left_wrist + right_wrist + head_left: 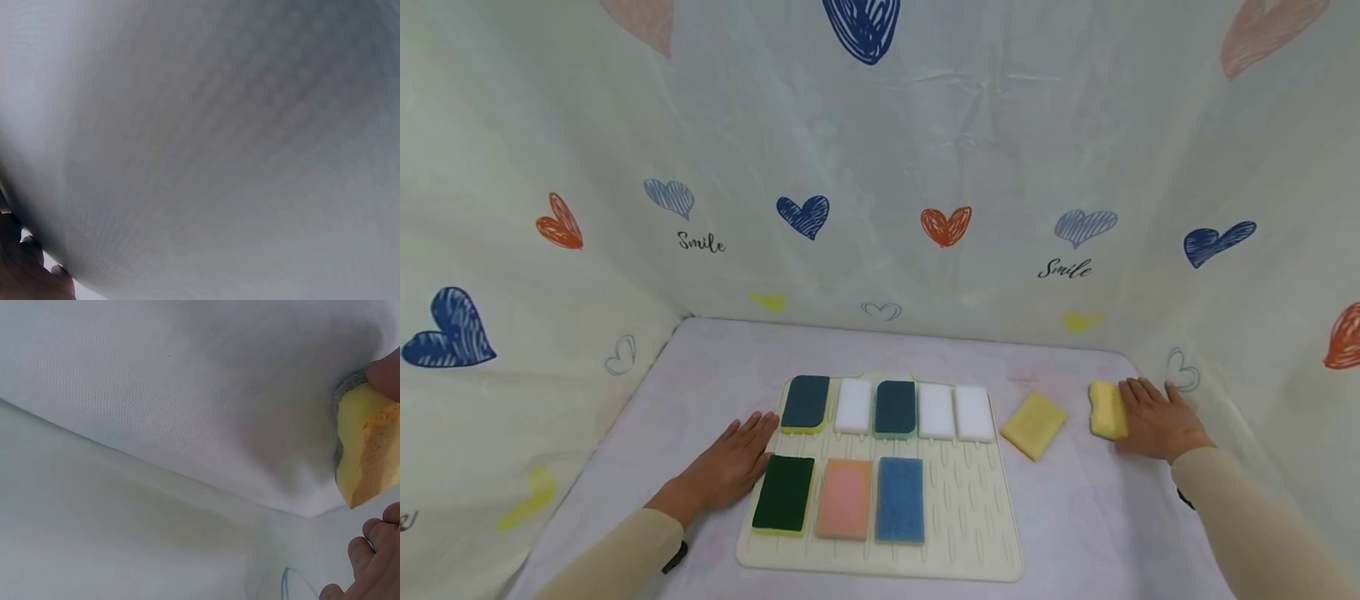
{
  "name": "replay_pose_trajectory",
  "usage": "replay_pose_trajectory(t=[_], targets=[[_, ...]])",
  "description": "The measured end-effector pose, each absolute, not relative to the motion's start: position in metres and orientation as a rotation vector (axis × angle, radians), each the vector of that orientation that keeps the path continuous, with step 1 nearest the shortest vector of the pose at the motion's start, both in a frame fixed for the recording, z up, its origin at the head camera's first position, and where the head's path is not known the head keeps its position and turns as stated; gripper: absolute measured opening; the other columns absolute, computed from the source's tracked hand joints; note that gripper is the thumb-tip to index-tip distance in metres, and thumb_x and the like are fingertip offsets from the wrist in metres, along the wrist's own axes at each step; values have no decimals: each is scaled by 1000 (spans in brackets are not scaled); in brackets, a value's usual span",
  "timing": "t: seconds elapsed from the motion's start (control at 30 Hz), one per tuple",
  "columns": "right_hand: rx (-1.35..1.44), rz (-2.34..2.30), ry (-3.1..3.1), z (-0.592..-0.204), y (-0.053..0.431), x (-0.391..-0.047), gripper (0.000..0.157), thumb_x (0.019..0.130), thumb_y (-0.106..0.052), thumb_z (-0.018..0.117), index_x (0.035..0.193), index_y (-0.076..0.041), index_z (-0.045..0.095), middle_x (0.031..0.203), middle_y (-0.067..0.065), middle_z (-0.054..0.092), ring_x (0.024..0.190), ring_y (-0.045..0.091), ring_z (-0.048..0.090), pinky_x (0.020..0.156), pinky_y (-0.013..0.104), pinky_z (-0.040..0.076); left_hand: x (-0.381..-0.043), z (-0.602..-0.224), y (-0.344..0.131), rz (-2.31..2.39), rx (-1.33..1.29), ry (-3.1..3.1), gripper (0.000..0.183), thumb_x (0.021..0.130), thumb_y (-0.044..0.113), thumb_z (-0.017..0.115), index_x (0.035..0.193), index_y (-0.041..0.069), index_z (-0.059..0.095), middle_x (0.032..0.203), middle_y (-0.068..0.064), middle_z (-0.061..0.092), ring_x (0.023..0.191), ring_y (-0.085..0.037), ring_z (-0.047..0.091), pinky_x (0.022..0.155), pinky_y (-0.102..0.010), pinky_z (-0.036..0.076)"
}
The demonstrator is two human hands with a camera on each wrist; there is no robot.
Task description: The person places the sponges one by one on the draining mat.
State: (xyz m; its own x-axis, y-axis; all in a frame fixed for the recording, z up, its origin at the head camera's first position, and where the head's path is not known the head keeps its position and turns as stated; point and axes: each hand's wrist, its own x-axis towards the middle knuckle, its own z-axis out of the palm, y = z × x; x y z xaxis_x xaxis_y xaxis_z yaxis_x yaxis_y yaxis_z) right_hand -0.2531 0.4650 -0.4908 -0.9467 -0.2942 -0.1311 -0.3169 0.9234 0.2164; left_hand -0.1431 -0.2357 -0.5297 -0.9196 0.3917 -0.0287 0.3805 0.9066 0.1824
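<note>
My right hand lies to the right of a yellow wavy-sided sponge, fingers extended. In the right wrist view the thumb touches one end of this sponge, which has a thin grey scouring layer; the other fingers stand apart from it. My left hand rests flat on the table, fingertips at the left edge of a cream ridged mat. Closest to it on the mat are a dark green scouring sponge and a dark teal one. Only a few left fingers show in the left wrist view.
Further along the mat's back row are white sponges and another dark teal sponge. A pink sponge and a blue sponge lie in front. Right of the mat is a flat yellow sponge. Heart-printed curtains enclose the table.
</note>
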Motion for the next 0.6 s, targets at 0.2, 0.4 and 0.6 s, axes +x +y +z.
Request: replay_pose_trajectory(t=[0.2, 0.4, 0.6], targets=[[-413, 190, 2977, -500, 464, -256, 96, 82, -34, 74, 149, 21, 33, 153, 44, 39, 144, 62, 35, 116, 81, 21, -143, -532, -235, 264, 616, 3020, 61, 111, 25, 53, 162, -4, 35, 165, -22, 41, 155, -44, 37, 122, -65, 33], [-355, 55, 2944, -504, 461, -256, 97, 79, -28, 71, 150, 22, 29, 155, 46, 34, 144, 64, 30, 114, 84, 17, -142, -532, -235, 247, 625, 3019, 61, 111, 25, 52, 161, -4, 35, 165, -23, 41, 155, -44, 37, 122, -64, 33], [-334, 53, 2948, -505, 459, -259, 95, 78, -25, 69, 151, 21, 28, 154, 46, 34, 144, 64, 30, 114, 84, 17, -142, -530, -235, 256, 608, 3001, 61, 112, 27, 50, 162, -3, 34, 167, -22, 39, 155, -44, 35, 123, -65, 32]])
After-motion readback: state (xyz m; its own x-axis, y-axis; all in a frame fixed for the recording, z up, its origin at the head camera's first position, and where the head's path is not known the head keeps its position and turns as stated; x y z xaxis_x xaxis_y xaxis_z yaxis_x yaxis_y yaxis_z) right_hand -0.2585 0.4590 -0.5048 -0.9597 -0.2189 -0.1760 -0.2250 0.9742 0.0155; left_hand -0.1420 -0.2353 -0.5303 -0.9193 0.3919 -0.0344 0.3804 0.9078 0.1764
